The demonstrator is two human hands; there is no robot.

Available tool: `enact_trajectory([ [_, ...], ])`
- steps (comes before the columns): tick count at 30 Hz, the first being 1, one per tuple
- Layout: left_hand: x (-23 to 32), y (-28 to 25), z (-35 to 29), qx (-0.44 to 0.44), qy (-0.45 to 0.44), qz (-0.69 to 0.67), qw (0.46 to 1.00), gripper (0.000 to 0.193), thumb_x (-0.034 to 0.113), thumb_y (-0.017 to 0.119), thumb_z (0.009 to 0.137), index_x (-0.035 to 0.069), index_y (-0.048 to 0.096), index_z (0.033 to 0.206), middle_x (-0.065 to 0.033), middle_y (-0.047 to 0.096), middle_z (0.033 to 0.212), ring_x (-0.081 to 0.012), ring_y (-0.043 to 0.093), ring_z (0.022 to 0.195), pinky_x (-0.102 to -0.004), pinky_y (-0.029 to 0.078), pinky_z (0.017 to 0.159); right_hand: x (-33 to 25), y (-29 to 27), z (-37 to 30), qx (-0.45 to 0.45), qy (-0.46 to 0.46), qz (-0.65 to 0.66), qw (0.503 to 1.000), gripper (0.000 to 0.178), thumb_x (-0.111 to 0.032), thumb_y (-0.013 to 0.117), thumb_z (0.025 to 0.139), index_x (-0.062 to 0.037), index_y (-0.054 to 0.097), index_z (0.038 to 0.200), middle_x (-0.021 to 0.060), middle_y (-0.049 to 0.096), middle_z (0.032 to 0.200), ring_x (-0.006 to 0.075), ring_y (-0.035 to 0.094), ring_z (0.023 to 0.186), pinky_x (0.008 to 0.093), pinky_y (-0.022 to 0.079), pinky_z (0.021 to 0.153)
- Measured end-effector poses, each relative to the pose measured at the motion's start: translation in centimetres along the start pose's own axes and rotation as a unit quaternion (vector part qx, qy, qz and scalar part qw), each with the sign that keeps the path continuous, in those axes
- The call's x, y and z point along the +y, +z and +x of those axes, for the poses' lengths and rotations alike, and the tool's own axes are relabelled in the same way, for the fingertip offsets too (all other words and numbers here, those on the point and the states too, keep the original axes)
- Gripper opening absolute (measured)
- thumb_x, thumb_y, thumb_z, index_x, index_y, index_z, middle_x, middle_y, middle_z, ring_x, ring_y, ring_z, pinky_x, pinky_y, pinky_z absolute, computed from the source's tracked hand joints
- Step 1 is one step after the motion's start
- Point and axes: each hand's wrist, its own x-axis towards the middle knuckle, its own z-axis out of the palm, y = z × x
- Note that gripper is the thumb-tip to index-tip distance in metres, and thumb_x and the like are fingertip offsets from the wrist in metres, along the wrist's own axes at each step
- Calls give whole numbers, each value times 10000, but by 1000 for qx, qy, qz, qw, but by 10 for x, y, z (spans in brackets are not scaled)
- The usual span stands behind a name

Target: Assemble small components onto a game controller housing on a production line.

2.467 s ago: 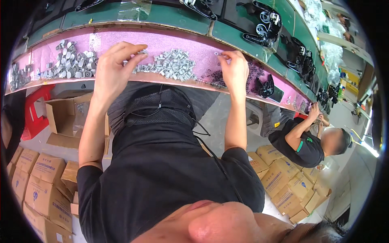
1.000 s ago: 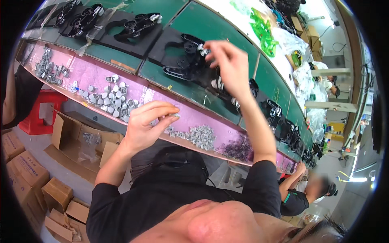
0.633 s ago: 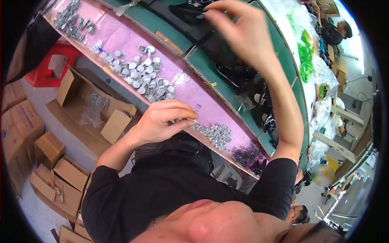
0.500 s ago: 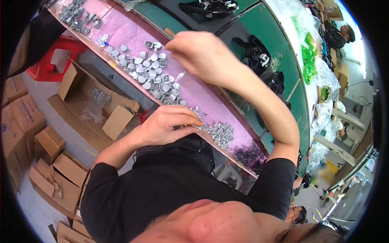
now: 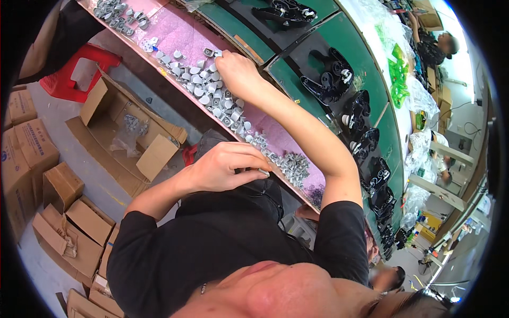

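Note:
Along a narrow pink-lined tray point(image 5: 188, 32), many grey plastic caps point(image 5: 204, 87) lie in a loose heap. My right hand point(image 5: 237, 72) reaches over to the heap's far side, fingers bent and closed at a grey cap point(image 5: 218, 53) that they partly cover. Close to my body, at the tray's near edge, my left hand point(image 5: 230, 165) pinches a small light-grey piece point(image 5: 263, 173) between thumb and fingers. Just beyond it sits a pile of smaller grey metal-looking parts point(image 5: 294, 167). Some tiny dark parts point(image 5: 316, 195) show beside my right upper arm.
Black moulded assemblies point(image 5: 331, 77) stand in a row on the green bench point(image 5: 371, 69) beyond the tray. Left of me are an open cardboard box point(image 5: 119, 143), a red plastic stool point(image 5: 79, 74) and more cartons point(image 5: 32, 148). Other people are at the far right and upper left.
My right hand has come down onto the caps at the tray's far side, its fingers closing there. My left hand's pinch now shows the small piece more plainly. The view has shifted slightly.

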Motion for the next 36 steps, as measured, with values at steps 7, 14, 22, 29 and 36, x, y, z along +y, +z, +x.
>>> enact_trajectory([
  [7,10,-7,-3,27,23,16,999,175,29,804,875,10,765,1044,-114,759,1016,-257,741,859,-345,602,716,-15,-12,-25,39,40,55,997,173,45,655,818,25,684,987,248,665,1053,433,694,1008,499,590,842],
  [14,15,-38,4,130,-7,114,985,175,5,817,852,14,792,1024,-121,766,997,-226,739,835,-325,590,720,-16,-49,-77,75,188,675,710,401,40,652,976,60,628,1376,186,729,1235,222,749,942,358,641,853],
  [22,15,-49,27,176,-23,218,960,180,1,803,865,22,789,1043,-101,767,1008,-180,710,774,-287,553,601,-31,-51,-114,164,154,800,556,363,12,620,999,63,631,1358,263,678,1324,309,735,1095,456,595,1023],
  [29,8,-35,41,137,33,230,963,217,-22,787,846,20,779,1058,-124,768,1036,-254,737,856,-339,596,732,-40,-53,-129,215,137,820,513,332,-84,550,1067,68,631,1351,277,663,1347,331,730,1113,440,576,1026],
  [36,15,-28,44,113,-16,202,973,202,-15,792,847,14,778,1046,-123,764,1019,-263,740,864,-348,599,752,-27,-52,-141,213,173,800,534,329,-162,545,1107,57,641,1334,190,726,1204,274,738,1040,404,611,951],
])
